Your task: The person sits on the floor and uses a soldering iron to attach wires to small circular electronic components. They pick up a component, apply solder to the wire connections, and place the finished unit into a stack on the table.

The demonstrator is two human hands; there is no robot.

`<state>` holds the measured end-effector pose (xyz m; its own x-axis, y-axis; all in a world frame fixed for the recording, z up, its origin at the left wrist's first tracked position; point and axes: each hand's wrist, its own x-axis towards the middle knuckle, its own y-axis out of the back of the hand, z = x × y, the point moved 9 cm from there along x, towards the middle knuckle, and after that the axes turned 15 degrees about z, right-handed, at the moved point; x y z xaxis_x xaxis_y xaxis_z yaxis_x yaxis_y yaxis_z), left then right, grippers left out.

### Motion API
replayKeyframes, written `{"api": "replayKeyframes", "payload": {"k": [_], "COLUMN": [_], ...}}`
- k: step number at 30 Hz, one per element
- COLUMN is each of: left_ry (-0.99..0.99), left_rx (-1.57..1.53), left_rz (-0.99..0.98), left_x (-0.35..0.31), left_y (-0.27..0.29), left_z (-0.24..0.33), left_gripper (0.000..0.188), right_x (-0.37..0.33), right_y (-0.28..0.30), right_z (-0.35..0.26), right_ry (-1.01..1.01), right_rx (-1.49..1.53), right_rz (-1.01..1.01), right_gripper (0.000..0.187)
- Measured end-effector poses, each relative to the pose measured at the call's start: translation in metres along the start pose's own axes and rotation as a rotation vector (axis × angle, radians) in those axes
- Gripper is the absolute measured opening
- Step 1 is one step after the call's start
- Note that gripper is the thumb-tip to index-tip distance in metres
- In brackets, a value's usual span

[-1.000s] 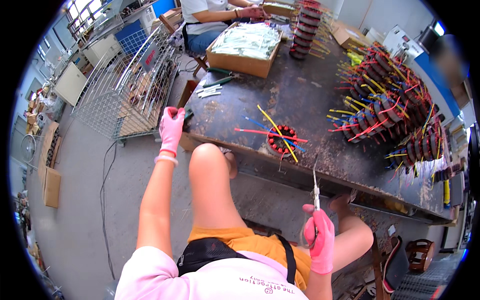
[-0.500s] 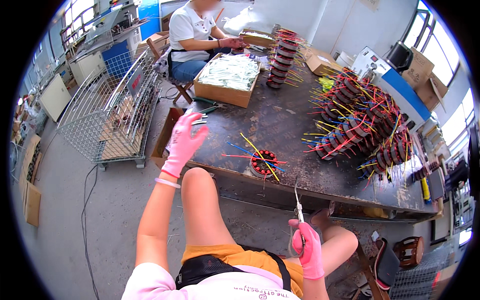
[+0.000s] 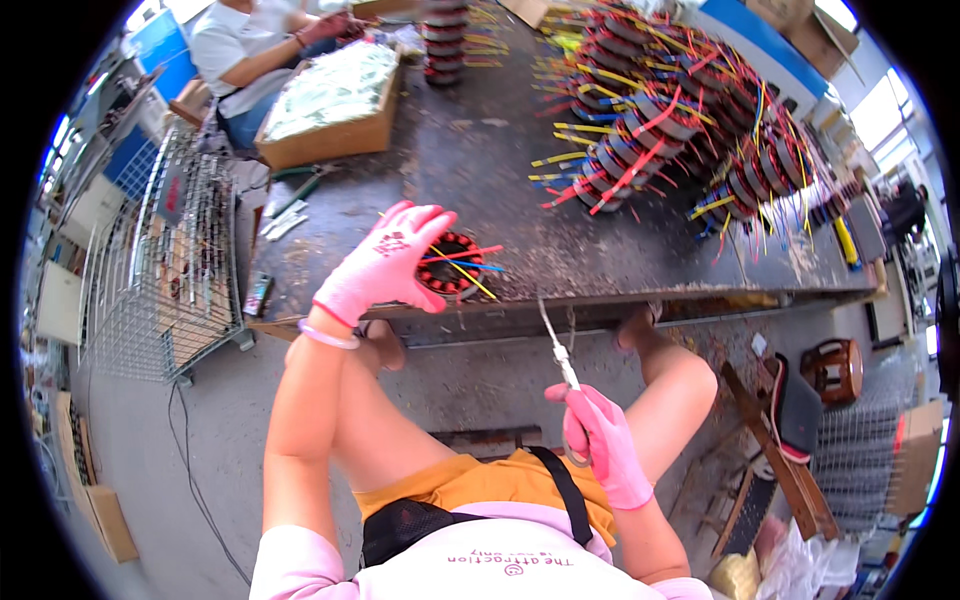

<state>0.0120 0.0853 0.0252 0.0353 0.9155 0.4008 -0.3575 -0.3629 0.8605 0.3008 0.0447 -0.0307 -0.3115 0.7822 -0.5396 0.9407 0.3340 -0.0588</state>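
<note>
My left hand (image 3: 385, 262), in a pink glove, curves round the left side of a motor stator (image 3: 466, 290), its fingers on the far side and the thumb on the near side. The stator is a dark ring with red windings and red, blue and yellow wires, lying at the table's near edge. Part of it is hidden by the hand. My right hand (image 3: 603, 437), also gloved in pink, is closed round the handles of slender metal scissors (image 3: 561, 352). Their tips point up toward the table edge, to the right of the stator and apart from it.
Stacked stators (image 3: 650, 145) with many wires fill the table's right side; another stack (image 3: 445, 40) stands farther back. A cardboard box (image 3: 330, 140) of pale strips and green-handled pliers (image 3: 298, 185) lie left. A co-worker (image 3: 245, 60) sits behind the box. A wire cage (image 3: 165, 270) stands left.
My left hand has come from the air at the left down to the stator. The right hand still holds the scissors. The view has shifted, so the table sits higher in it.
</note>
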Motion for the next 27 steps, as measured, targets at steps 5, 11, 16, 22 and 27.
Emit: {"api": "replayKeyframes", "payload": {"k": [5, 11, 16, 22, 27], "left_ry": [0.009, -0.009, 0.008, -0.018, 0.034], "left_rx": [-0.014, 0.001, -0.021, -0.085, -0.035], "left_rz": [0.015, 0.039, 0.015, -0.038, -0.094], "left_x": [-0.002, 0.003, 0.008, 0.007, 0.008], "left_y": [-0.015, -0.025, -0.025, -0.026, -0.027], "left_z": [-0.003, -0.003, 0.000, -0.001, 0.002], "left_gripper": [0.095, 0.093, 0.090, 0.093, 0.096], "right_x": [0.012, 0.023, 0.027, 0.029, 0.027], "right_y": [-0.002, -0.006, -0.008, -0.011, -0.015], "right_z": [0.010, 0.015, 0.021, 0.028, 0.024], "right_ry": [-0.050, -0.099, -0.125, -0.140, -0.145], "right_rx": [-0.067, -0.073, -0.044, -0.039, -0.054], "right_rz": [0.002, -0.016, -0.023, -0.037, -0.031], "right_gripper": [0.035, 0.033, 0.032, 0.031, 0.033]}}
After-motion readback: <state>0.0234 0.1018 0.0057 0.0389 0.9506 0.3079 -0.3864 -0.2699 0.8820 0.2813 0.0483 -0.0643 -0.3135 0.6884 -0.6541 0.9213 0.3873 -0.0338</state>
